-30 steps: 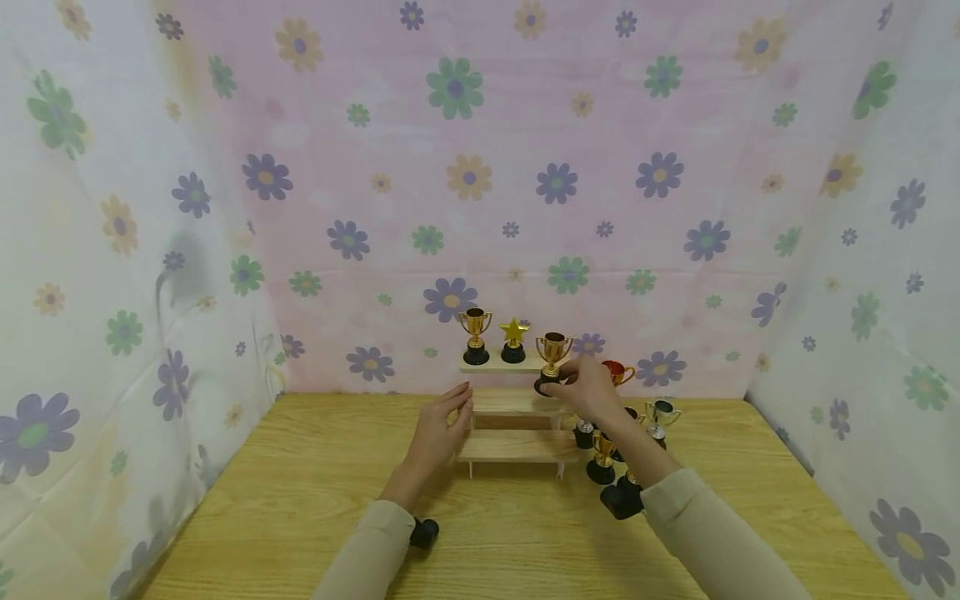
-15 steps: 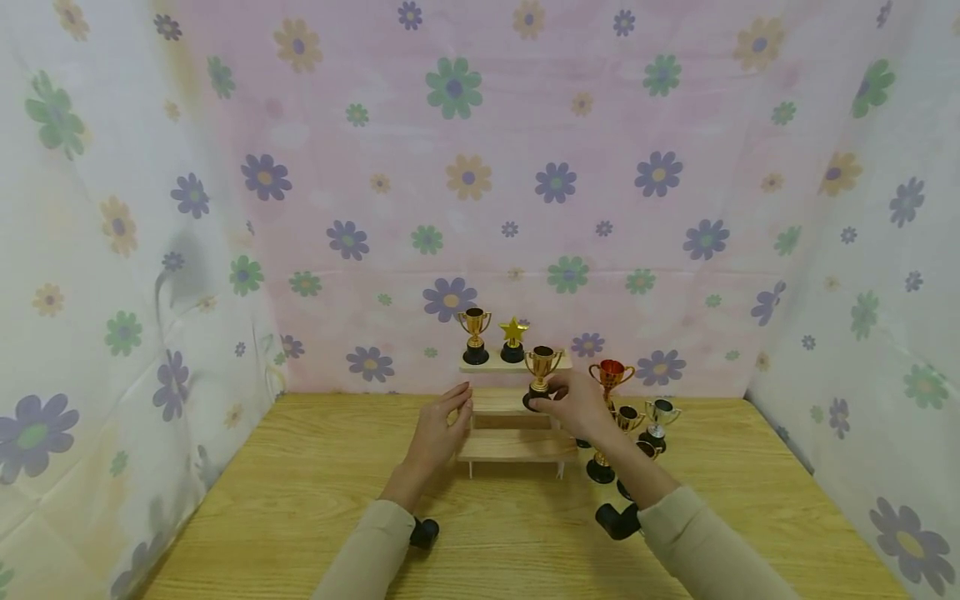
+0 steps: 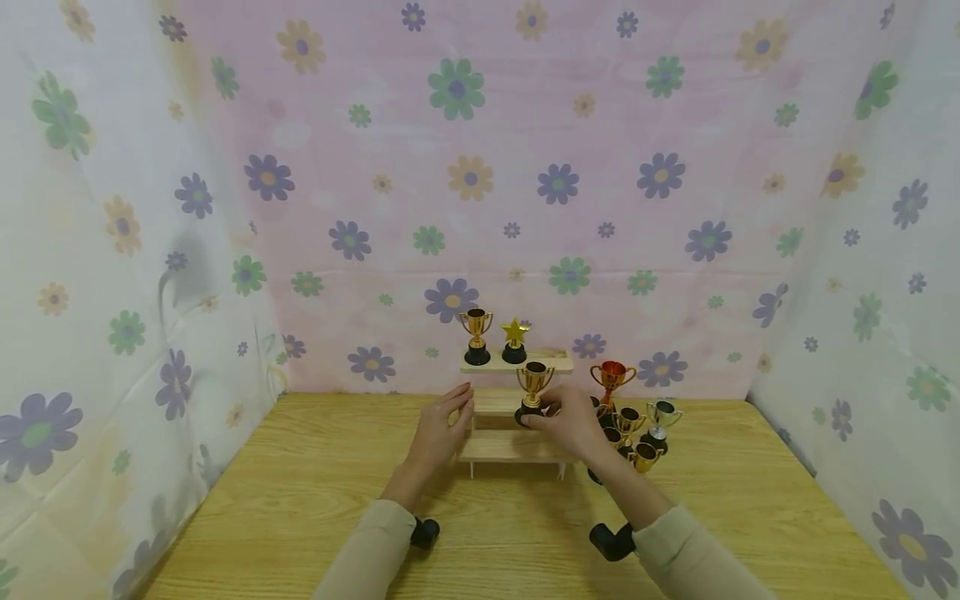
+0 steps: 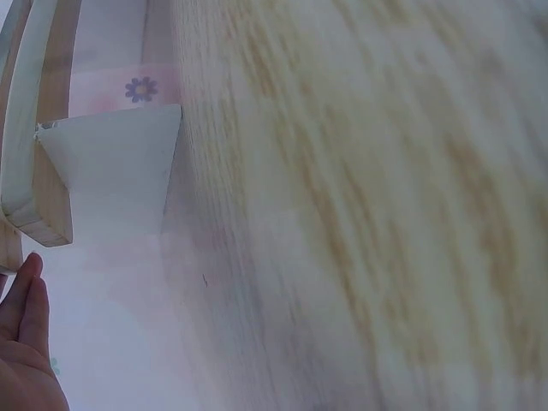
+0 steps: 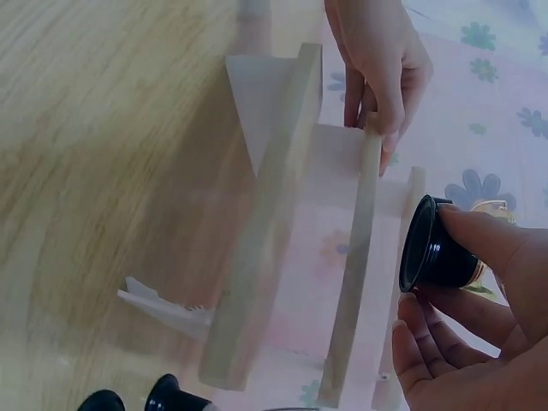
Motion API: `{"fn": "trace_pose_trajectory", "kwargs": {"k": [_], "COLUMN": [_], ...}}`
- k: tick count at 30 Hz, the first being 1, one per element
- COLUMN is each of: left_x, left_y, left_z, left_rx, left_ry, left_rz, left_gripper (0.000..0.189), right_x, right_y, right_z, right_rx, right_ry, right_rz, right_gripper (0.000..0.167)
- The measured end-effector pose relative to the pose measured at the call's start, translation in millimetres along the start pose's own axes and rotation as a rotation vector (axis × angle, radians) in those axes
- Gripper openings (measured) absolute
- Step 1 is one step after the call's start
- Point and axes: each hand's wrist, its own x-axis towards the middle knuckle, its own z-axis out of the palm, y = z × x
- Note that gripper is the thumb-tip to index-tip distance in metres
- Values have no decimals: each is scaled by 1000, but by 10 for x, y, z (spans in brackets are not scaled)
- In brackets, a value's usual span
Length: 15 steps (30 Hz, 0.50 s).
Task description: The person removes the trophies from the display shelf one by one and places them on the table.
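My right hand (image 3: 573, 421) pinches a small gold trophy cup (image 3: 534, 382) by its black base (image 5: 441, 248), thumb on one side and fingers on the other. The cup is upright, in front of the three-tier wooden display stand (image 3: 517, 447). At the stand's left end, my left hand (image 3: 438, 425) grips the middle tier (image 5: 355, 265); its fingers (image 4: 34, 312) show beside the board in the left wrist view. On the top tier stand a gold trophy cup (image 3: 476, 329) at the left and a gold star trophy (image 3: 515, 333) beside it.
Right of the stand, several trophies cluster on the wooden table (image 3: 330, 467), among them a red cup (image 3: 612, 377), a silver cup (image 3: 663, 417) and a gold cup (image 3: 645, 456). My right forearm partly hides them. A flowered cloth (image 3: 495, 250) hangs behind.
My right hand has brought the gold cup leftward, down and toward me, from beside the top tier's right end to before the lower tiers. The left hand stays put.
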Motion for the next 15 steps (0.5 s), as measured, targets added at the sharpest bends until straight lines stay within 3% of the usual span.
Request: {"fn": "trace_pose_trajectory", "kwargs": {"k": [15], "left_x": [4], "left_y": [-4], "left_z": [8], "left_rx": [-2], "left_ry": [0], "left_rz": [3], "left_gripper": [34], "right_x": [-153], "right_y": [45], "right_z": [231], "right_rx": [32], "right_ry": [10], "right_rz": [-7], "right_gripper": [23]}}
